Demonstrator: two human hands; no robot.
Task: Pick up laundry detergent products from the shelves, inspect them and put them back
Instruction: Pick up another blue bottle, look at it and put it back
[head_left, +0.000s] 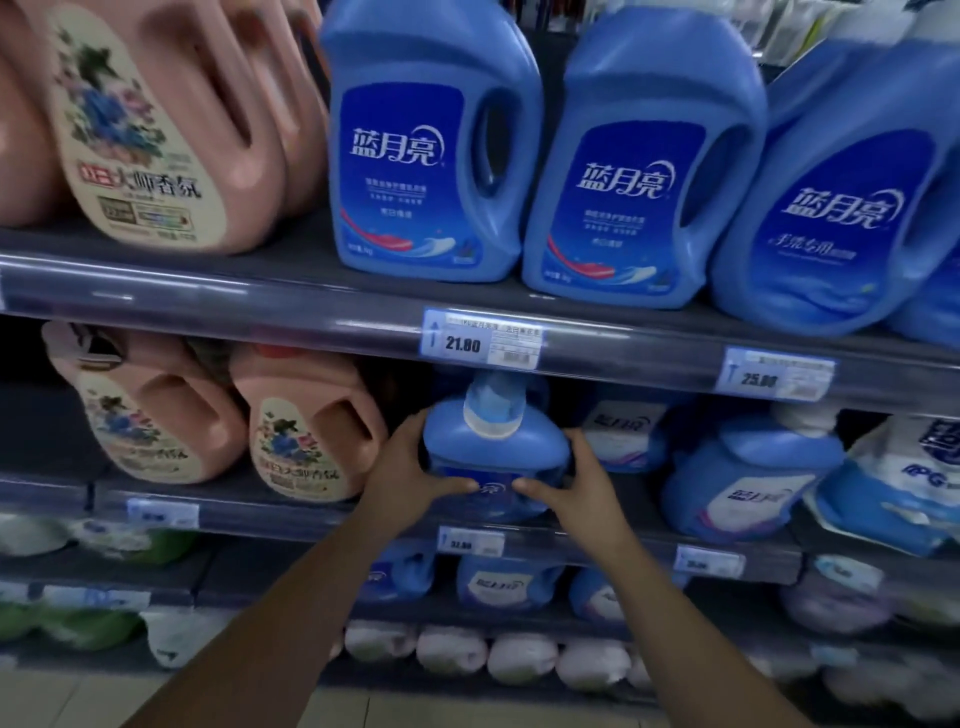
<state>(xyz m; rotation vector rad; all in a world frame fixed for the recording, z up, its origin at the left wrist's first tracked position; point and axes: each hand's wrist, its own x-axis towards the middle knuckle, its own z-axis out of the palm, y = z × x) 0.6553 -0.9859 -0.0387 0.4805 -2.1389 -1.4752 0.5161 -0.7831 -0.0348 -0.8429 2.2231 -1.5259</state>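
Note:
A blue detergent bottle (493, 441) with a blue cap stands at the front of the second shelf (311, 512), in the middle of the view. My left hand (410, 467) grips its left side, thumb across the front label. My right hand (576, 478) grips its right side, thumb also on the front. Both hands cover the bottle's lower sides and part of its label.
Pink detergent jugs (306, 431) stand just left of the held bottle and more blue bottles (737, 478) just right. The top shelf carries large blue jugs (431, 145) and pink jugs (156, 130) above price tags (480, 340). Lower shelves hold more bottles and pale pouches.

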